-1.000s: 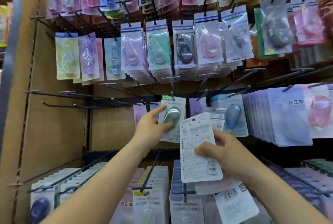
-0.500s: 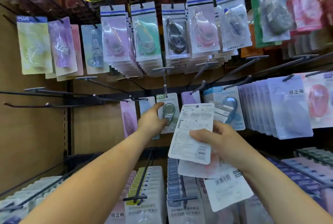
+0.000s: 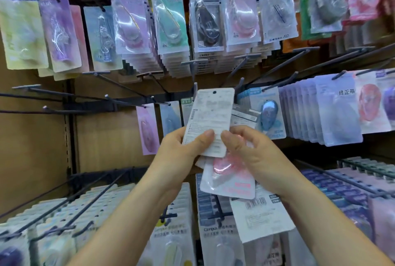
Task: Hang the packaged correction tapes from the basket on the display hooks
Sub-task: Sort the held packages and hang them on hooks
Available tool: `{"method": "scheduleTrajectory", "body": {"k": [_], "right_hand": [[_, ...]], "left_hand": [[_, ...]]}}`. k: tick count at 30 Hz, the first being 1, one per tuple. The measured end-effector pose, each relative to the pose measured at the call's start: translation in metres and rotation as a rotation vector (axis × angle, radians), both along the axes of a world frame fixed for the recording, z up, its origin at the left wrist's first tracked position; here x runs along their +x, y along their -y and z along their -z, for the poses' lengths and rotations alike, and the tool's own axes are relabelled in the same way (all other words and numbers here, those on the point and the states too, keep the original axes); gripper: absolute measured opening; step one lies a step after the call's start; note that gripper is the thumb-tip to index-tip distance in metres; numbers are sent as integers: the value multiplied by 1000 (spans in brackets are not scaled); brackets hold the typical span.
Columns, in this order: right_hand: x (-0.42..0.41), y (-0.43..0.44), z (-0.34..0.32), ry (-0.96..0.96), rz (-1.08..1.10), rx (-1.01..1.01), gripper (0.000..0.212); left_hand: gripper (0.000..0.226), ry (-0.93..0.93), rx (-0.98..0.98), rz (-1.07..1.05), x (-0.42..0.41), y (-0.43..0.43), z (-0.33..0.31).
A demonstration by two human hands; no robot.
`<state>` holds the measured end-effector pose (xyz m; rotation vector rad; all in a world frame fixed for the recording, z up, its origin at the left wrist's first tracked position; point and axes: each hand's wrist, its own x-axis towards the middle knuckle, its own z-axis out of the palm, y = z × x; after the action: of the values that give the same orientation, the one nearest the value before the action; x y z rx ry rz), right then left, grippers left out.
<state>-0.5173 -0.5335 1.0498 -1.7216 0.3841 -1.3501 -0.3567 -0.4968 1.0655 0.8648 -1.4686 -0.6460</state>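
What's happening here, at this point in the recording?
A person is stocking a display of correction tapes. The left hand pinches a white package, back side toward the camera, its hang hole up near a hook. The right hand grips more packages below it, a pink package in front and a barcoded package behind. None of these is on a hook yet.

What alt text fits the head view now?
The left hand and right hand pinch a white packet, back outward, before display hooks; the right hand also holds a pink packet. More packets hang all around.
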Motion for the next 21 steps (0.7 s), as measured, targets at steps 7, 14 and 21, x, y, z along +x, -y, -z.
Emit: {"method": "scheduleTrajectory", "body": {"k": [7, 14, 21], "right_hand": [[-9, 3, 8, -77, 111, -49, 39], [-15, 13, 3, 75, 85, 67, 10], [-10, 4, 1, 184, -40, 154, 17]], "left_hand": [[35, -105, -174, 61, 8, -8, 6], [48, 348, -825, -399, 26, -3, 10], [69, 348, -681, -350, 33, 8, 15]]}}
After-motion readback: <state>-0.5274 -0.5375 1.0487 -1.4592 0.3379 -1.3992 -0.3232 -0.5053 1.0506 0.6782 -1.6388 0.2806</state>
